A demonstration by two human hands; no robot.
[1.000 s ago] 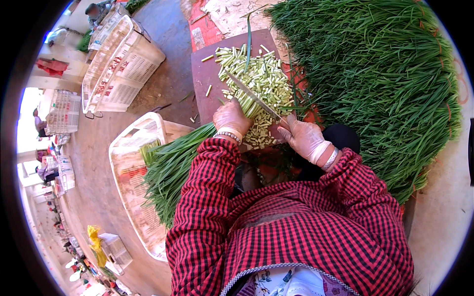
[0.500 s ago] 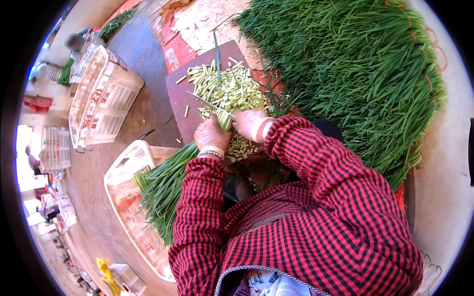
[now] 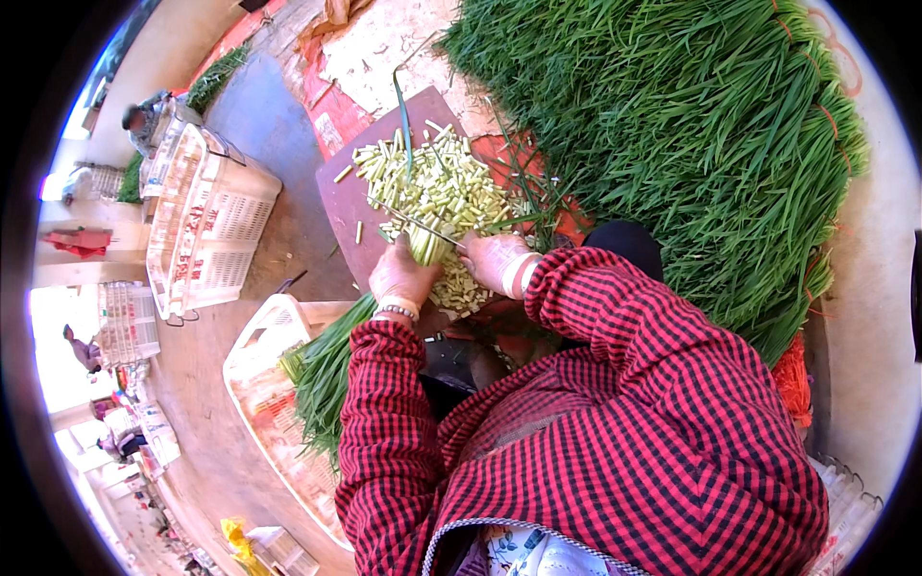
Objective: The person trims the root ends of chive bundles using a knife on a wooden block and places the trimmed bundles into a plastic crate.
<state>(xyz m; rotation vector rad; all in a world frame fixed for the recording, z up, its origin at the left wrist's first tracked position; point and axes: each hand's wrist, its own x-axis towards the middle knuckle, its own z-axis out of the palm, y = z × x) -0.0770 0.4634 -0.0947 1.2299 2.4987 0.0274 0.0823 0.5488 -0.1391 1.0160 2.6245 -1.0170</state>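
My left hand [image 3: 403,274] is closed around a bundle of garlic chives [image 3: 329,374]. Its pale stem ends point over a reddish-brown board [image 3: 338,204], while the long green leaves trail back beside my left forearm. In my right hand [image 3: 495,260] is a knife [image 3: 415,220], its thin blade lying across the stem ends close to my left fingers. Most of the handle is hidden in my grip. Many short, pale cut stem pieces [image 3: 453,182] are heaped on the board beyond the blade, and more lie below my hands.
A tall heap of green chives [image 3: 663,134] tied with red strings fills the right side. To the left stand a shallow white plastic basket [image 3: 264,413] and a larger white crate [image 3: 219,235]. Another person [image 3: 154,120] is at the far upper left.
The view has shifted slightly. My right hand and the knife handle have drawn a little away from my left hand, which still holds the bundle.
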